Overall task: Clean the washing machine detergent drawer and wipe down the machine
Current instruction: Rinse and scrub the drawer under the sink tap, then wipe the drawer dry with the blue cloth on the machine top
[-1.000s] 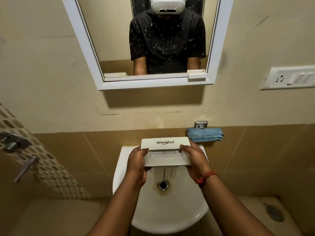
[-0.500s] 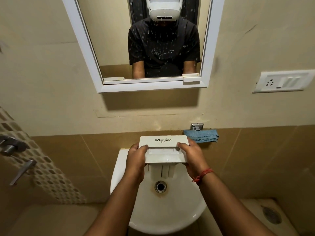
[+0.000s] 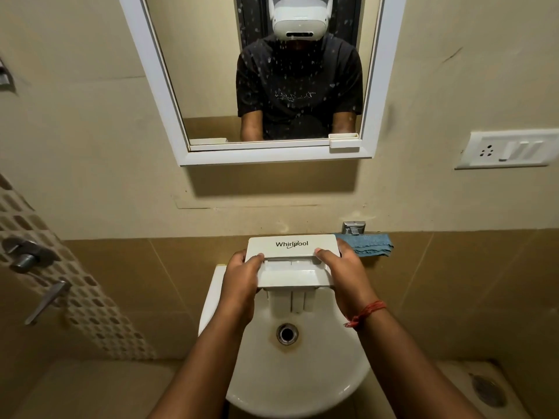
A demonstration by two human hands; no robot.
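White detergent drawer (image 3: 292, 261) gripped between left hand (image 3: 242, 285), right hand (image 3: 348, 276).

White-framed mirror (image 3: 157, 86) on beige wall, glass spotted. Switch plate (image 3: 508, 149) to its right. Round white basin (image 3: 302, 382) below, drain (image 3: 287, 334) with rust ring. Chrome tap (image 3: 353, 227) at back right. Lever handle (image 3: 45, 300) and valve (image 3: 24, 255) on left tiled wall.

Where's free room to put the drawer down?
Open basin of the sink around the drain, nearer the person than both hands. Crowded at the back: left hand and right hand grip the drawer, with the blue cloth and tap behind.
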